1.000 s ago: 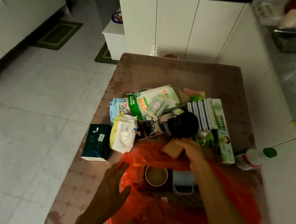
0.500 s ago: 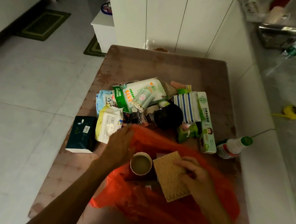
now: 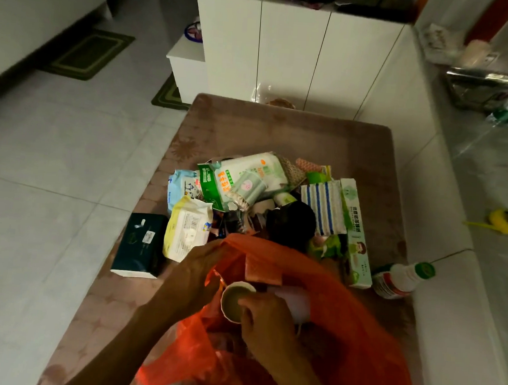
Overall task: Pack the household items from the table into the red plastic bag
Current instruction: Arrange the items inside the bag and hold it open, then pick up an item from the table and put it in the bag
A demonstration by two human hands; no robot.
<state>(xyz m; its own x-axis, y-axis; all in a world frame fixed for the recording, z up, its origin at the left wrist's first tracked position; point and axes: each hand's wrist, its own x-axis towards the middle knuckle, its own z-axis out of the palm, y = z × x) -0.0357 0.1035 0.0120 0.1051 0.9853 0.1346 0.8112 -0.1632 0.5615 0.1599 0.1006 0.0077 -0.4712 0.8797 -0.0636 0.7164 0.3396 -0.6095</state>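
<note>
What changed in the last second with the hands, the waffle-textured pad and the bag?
The right hand carried the tan pad from the pile into the red bag; the pad is now out of sight, and the hand sits by the cup. The left hand rose to hold the bag's rim. The pile is unchanged.

The room is dim and flatly lit, with no hard shadows. Colours look muddy and fine print on the packets is soft. Wide-angle bending curves straight lines near the frame edges. The floor (image 3: pixel 54 154) at left is palest.
</note>
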